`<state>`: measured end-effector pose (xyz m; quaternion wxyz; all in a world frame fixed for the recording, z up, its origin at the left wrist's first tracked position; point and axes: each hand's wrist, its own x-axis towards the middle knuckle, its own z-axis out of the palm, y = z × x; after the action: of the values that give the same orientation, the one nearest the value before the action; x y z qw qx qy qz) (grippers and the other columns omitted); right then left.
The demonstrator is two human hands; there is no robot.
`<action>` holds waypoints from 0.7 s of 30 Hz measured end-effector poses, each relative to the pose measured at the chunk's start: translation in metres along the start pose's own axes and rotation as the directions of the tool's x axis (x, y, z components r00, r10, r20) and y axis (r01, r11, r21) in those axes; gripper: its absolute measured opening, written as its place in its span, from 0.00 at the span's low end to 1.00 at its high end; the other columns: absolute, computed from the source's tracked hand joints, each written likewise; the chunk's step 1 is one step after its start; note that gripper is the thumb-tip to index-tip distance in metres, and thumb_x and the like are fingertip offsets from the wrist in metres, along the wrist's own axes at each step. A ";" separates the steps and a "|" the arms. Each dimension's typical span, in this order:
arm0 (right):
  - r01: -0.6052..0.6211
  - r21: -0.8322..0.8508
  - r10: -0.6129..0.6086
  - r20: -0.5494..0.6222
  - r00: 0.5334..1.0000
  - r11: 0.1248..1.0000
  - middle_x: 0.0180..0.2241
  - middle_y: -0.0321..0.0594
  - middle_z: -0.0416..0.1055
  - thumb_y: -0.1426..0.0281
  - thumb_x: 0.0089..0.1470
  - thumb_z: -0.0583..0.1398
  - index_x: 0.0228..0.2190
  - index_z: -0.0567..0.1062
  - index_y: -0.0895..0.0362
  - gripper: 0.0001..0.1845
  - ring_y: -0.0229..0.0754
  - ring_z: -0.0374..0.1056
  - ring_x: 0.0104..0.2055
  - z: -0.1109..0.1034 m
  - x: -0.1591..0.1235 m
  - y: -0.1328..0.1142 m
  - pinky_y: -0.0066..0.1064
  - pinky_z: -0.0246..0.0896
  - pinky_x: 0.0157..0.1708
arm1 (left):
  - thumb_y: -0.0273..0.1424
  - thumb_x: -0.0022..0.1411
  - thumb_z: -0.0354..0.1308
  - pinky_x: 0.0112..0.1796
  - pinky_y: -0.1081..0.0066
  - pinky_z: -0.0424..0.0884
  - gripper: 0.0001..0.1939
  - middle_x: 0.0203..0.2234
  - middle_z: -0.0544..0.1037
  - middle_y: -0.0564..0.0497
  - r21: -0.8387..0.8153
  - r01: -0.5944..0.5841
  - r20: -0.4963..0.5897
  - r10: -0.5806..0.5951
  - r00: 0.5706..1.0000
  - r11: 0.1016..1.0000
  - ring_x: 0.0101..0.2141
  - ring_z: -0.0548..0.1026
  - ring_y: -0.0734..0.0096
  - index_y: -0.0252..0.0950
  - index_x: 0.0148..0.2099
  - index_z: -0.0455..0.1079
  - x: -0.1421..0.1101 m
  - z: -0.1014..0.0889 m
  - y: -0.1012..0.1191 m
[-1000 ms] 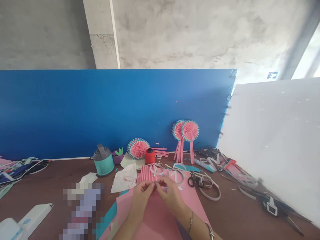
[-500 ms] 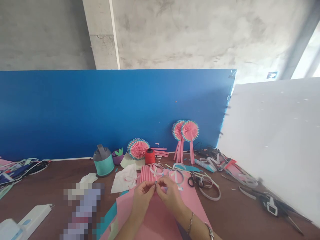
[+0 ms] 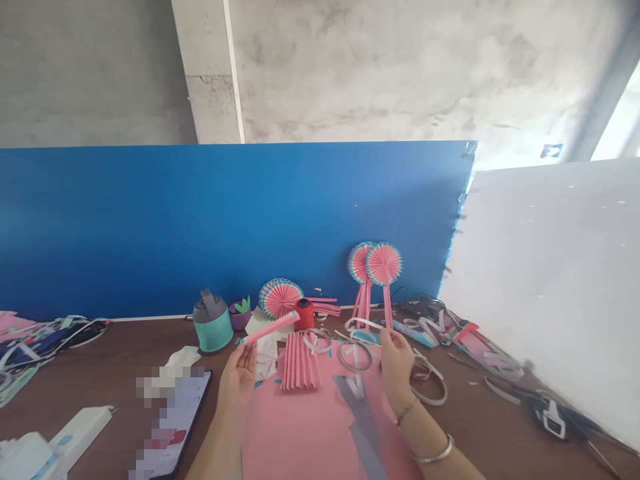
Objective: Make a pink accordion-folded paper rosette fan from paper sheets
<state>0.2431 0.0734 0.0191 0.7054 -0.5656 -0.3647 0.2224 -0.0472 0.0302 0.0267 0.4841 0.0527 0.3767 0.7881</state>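
Observation:
My left hand (image 3: 241, 369) holds a narrow folded pink paper strip (image 3: 273, 327) with bluish ends, its fingers partly spread beneath the near end. Off to the right, my right hand (image 3: 397, 360) is closed in a pinch on a thin white strip (image 3: 365, 323) that curves away to the left. Between the hands lies a pleated pink paper (image 3: 300, 363) on a large pink sheet (image 3: 295, 433). Rolls of tape, such as a grey-rimmed ring (image 3: 356, 357), rest on the sheet's far part.
A red thread spool (image 3: 304, 315), a teal container (image 3: 213, 327) and a purple pot (image 3: 240, 315) stand at the back. Round pleated fans (image 3: 384, 264) lean on the blue partition (image 3: 165, 227). A phone (image 3: 187, 420) lies at left; cords and tools (image 3: 553, 420) at right.
My hands have moved apart from their pinch over the pink sheet. The left now holds up the folded pink strip, the right a white strip. The pleated paper shows more fully.

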 end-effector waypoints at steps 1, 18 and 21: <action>-0.012 -0.001 0.012 -0.025 1.000 1.000 0.19 0.33 0.64 0.57 0.48 0.57 0.23 0.68 0.57 0.15 0.38 0.57 0.23 -0.003 0.006 0.004 0.30 0.53 0.24 | 0.16 0.57 0.54 0.35 0.80 0.76 0.10 0.22 0.77 0.53 -0.025 -0.006 -0.020 0.005 1.000 1.000 0.28 0.78 0.77 0.33 0.27 0.69 0.003 -0.002 0.003; 0.704 -0.663 0.098 0.742 0.663 0.255 0.38 0.64 0.74 0.48 0.52 0.56 0.49 0.68 0.66 0.35 0.62 0.70 0.42 0.079 -0.110 -0.038 0.47 0.57 0.41 | 0.17 0.60 0.51 0.32 0.82 0.76 0.10 0.22 0.78 0.51 -0.192 0.022 -0.039 -0.030 0.999 0.981 0.28 0.79 0.77 0.31 0.31 0.71 0.010 -0.008 0.004; 0.665 -0.713 0.169 0.700 0.694 0.222 0.38 0.64 0.73 0.55 0.47 0.63 0.47 0.69 0.66 0.33 0.62 0.70 0.41 0.097 -0.117 -0.044 0.46 0.57 0.40 | 0.18 0.61 0.50 0.32 0.82 0.76 0.11 0.22 0.78 0.51 -0.200 0.025 -0.040 -0.034 0.999 0.980 0.27 0.79 0.78 0.31 0.29 0.70 0.013 -0.010 0.004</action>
<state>0.0898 0.0389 0.0397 0.0676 -0.6754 -0.7343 0.0096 -0.0613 0.0343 0.0190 0.4904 -0.0188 0.3071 0.8154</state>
